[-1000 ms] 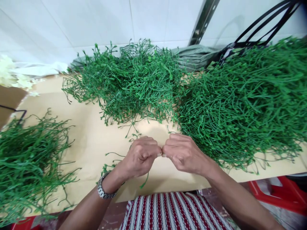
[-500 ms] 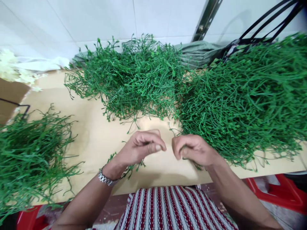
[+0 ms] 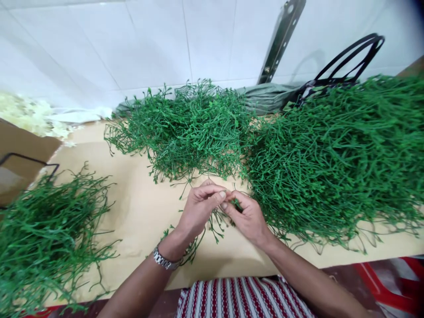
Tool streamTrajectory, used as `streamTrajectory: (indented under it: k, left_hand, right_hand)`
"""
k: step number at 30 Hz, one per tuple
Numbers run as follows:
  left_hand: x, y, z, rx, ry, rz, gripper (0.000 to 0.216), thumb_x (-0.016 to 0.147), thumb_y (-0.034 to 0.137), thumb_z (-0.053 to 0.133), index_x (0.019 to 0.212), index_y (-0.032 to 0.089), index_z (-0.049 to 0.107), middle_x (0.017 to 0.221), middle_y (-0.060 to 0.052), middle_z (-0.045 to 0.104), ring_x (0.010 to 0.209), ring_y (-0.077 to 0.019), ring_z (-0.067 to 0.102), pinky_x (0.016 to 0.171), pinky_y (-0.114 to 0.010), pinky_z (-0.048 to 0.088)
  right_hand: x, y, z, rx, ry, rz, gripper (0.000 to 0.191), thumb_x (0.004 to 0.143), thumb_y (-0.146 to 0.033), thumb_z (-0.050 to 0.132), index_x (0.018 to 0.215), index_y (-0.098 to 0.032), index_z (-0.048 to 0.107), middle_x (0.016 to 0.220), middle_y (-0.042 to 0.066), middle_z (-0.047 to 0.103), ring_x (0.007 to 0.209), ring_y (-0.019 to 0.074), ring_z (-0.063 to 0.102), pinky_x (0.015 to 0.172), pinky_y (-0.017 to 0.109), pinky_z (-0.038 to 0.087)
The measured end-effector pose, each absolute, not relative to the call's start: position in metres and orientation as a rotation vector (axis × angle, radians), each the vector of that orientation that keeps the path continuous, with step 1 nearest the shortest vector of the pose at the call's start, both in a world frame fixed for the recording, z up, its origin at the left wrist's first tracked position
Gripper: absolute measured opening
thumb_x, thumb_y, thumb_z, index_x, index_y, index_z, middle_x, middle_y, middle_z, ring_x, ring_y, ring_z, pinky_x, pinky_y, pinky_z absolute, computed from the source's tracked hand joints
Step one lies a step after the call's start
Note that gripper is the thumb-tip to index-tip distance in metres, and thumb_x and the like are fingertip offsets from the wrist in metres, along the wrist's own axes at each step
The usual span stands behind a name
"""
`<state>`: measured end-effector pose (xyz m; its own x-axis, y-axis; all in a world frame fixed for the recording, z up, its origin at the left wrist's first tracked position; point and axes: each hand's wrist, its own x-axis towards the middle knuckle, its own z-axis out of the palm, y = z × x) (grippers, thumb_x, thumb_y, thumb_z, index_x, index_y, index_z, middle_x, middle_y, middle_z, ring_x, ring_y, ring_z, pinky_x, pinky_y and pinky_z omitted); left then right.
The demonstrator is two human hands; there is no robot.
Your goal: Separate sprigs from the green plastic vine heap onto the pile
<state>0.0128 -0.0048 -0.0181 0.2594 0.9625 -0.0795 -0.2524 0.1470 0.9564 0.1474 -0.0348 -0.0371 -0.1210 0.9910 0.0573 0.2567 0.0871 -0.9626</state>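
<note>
The left hand (image 3: 200,207) and right hand (image 3: 250,218) meet at their fingertips — thumbs and forefingers drawn together, almost touching. The right fingers curl around a green sprig (image 3: 236,204), partly hidden in the grip; whether the left ones pinch a stem too, I cannot tell. Just below the fingertips are loose stems (image 3: 217,227), half covered by the left hand. Beyond the fingers lies a tangled heap (image 3: 195,128); to their right, near the right wrist, a larger pile (image 3: 338,163); well off to their left, another bunch (image 3: 49,229) — all on a tan tabletop (image 3: 132,194).
</note>
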Motion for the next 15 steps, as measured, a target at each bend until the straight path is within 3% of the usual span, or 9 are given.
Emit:
streamTrajectory:
  k: [4, 15]
  left_hand:
    - [0.003, -0.009, -0.016, 1.303, 0.956, 1.036, 0.015, 0.073, 0.023, 0.062, 0.085, 0.019, 0.071, 0.074, -0.002, 0.056, 0.073, -0.0128, 0.050, 0.069, -0.025, 0.039]
    - [0.000, -0.020, -0.012, 1.367, 1.058, 0.941, 0.007, 0.066, 0.014, 0.062, 0.071, 0.013, 0.057, 0.063, 0.001, 0.050, 0.061, -0.0097, 0.044, 0.057, -0.021, 0.036]
  right_hand:
    - [0.153, -0.035, -0.036, -1.287, -1.549, 1.102, 0.015, 0.080, -0.031, 0.051, 0.074, -0.017, 0.051, 0.054, -0.005, 0.039, 0.050, 0.0081, 0.034, 0.047, 0.019, 0.029]
    - [0.149, -0.044, -0.040, -1.298, -1.559, 1.026, 0.015, 0.082, -0.031, 0.049, 0.080, -0.017, 0.053, 0.063, -0.001, 0.050, 0.057, 0.0102, 0.044, 0.050, 0.020, 0.034]
